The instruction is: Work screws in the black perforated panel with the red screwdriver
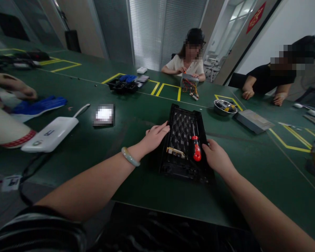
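Black, rectangular, quilt-floored plastic tray (182, 131): touched by left hand (157, 137), fingers extended; edge pinched by right hand (217, 155); red-black-handled screwdriver (196, 148) contained, nearer latter.

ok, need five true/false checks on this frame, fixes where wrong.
1. The screwdriver lies inside the black casing. True.

2. The left hand grips the screwdriver's handle. False: it is at the casing's left edge.

3. The right hand is at the casing's right edge. True.

4. The metal bowl stands to the left of the casing. False: it stands to the right, farther off.

5. A bracelet sits on the right wrist. False: it sits on the left wrist.
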Action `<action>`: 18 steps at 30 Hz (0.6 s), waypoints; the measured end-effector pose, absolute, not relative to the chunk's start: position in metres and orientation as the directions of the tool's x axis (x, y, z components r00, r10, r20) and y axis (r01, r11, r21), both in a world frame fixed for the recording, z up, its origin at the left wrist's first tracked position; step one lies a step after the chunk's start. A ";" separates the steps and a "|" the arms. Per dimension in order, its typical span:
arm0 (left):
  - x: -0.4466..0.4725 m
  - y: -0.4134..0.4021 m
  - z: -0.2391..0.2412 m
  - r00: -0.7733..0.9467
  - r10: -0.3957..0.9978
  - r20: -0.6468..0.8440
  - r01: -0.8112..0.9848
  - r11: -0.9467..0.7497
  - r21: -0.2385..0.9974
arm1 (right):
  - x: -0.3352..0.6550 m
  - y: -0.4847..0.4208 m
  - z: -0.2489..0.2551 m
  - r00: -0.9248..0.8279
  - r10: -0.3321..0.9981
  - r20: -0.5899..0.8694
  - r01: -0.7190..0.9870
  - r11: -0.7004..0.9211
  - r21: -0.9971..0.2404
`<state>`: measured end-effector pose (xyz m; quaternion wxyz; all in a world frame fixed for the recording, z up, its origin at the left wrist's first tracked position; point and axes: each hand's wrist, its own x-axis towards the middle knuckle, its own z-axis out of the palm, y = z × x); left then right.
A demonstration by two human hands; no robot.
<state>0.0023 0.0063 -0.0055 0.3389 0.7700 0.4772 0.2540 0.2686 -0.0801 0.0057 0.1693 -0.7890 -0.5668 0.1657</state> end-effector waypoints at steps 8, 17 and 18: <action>0.006 0.006 -0.001 0.417 0.909 -0.023 0.657 -0.284 0.699 | 0.263 -0.077 0.002 0.282 0.954 -0.101 0.875 -0.299 -0.381; 0.005 0.001 -0.005 0.382 0.902 0.201 0.667 -0.420 0.615 | 0.253 -0.077 0.029 0.135 0.974 0.180 0.953 -0.078 -0.293; 0.004 -0.003 -0.001 0.415 0.873 0.255 0.659 -0.482 0.577 | 0.252 -0.077 0.030 0.064 0.976 0.208 0.960 -0.004 -0.279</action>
